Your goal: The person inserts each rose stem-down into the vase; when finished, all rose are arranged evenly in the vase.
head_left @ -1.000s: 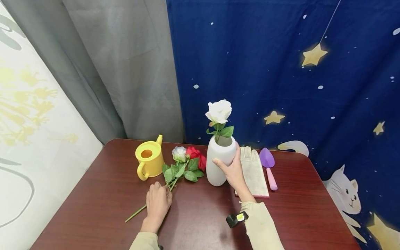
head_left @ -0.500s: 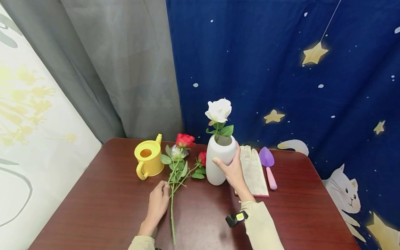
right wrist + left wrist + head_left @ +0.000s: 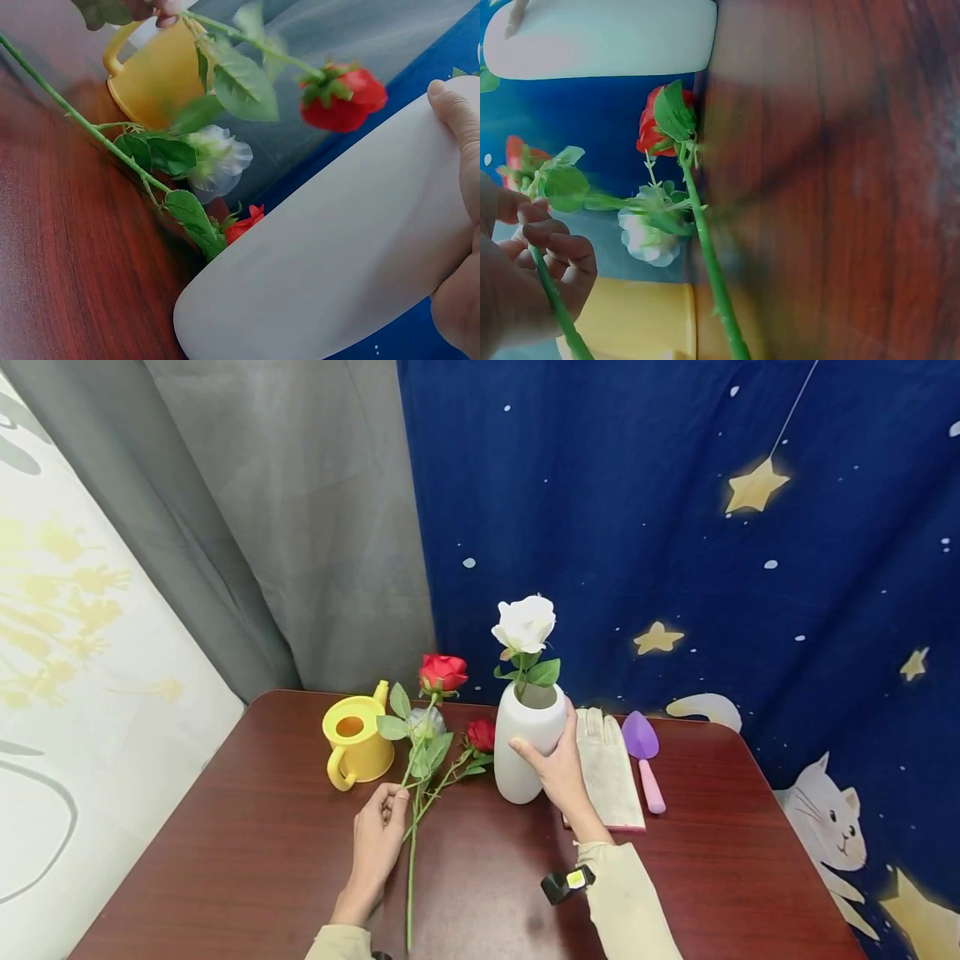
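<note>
My left hand [image 3: 380,835] pinches the stem of a red rose [image 3: 442,672], raised above the table; the right wrist view shows its bloom [image 3: 345,99] clear of the wood. Below it lie a second red rose [image 3: 481,735] and a pale white flower [image 3: 426,724], their green stems crossing. My right hand [image 3: 558,772] grips the side of a white vase [image 3: 517,777], thumb towards me, other fingers mostly hidden behind. One white rose [image 3: 525,623] stands in the vase's mouth. In the left wrist view, curled fingers [image 3: 559,247] hold the green stem [image 3: 555,304].
A yellow watering can [image 3: 360,747] stands left of the flowers. Right of the vase lie pale gloves [image 3: 611,777] and a purple trowel [image 3: 641,739] with a pink handle. Curtains [image 3: 337,527] hang behind the brown table [image 3: 712,860].
My left hand has picked a red rose out of the lying bunch and raised it, leaving the other flowers shifted on the table. The right hand and vase stay put.
</note>
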The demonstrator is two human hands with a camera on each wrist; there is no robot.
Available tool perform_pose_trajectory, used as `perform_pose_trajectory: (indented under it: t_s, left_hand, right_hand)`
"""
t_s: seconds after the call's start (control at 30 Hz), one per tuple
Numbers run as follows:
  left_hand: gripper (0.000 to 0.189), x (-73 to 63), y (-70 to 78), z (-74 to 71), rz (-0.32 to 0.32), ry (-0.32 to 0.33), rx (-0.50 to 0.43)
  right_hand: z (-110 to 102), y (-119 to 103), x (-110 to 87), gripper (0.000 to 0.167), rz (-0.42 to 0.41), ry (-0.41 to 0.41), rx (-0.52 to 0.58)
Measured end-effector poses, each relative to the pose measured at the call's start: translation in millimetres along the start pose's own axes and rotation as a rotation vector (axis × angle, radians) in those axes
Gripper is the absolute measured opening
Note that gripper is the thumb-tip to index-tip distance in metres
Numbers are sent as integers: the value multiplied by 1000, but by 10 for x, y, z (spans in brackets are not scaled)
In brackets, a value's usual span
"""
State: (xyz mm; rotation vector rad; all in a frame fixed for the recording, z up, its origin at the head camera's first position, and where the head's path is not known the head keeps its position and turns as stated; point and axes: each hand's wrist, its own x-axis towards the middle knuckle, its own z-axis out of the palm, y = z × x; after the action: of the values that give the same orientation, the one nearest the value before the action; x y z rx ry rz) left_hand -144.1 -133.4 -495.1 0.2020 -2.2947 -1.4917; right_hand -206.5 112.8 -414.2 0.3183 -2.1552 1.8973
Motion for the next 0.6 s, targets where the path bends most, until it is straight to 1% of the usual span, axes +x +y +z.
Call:
perform_pose_trajectory:
  t_s: [0.03, 0.1, 0.2, 0.3, 0.37, 0.47, 0.53, 0.6]
  left_hand:
    - [13, -1, 9, -3, 17, 16, 16]
    - [13, 0, 33, -13, 43, 30, 17]
    - [13, 4, 63, -33, 63, 32, -14]
    - [15, 12, 85, -51, 67, 9, -77]
    - [16, 16, 99, -58, 56, -19, -164]
    - [19, 21, 128, -77, 6, -54, -338]
    - [23, 24, 155, -96, -33, -74, -484]
    - [26, 25, 184, -122, -68, -91, -652]
  right_hand:
    - [0, 3, 1, 93, -1, -1, 2]
    - [1, 3, 1, 93, -2, -2, 3]
    - [4, 3, 2, 93, -4, -5, 4]
    - [4, -1, 4, 93, -3, -4, 3]
    - [5, -3, 4, 93, -3, -3, 1]
    - [2, -2, 7, 93, -5, -4, 4]
    - [1, 0, 7, 93, -5, -5, 2]
    - [0, 4, 8, 93, -1, -6, 0]
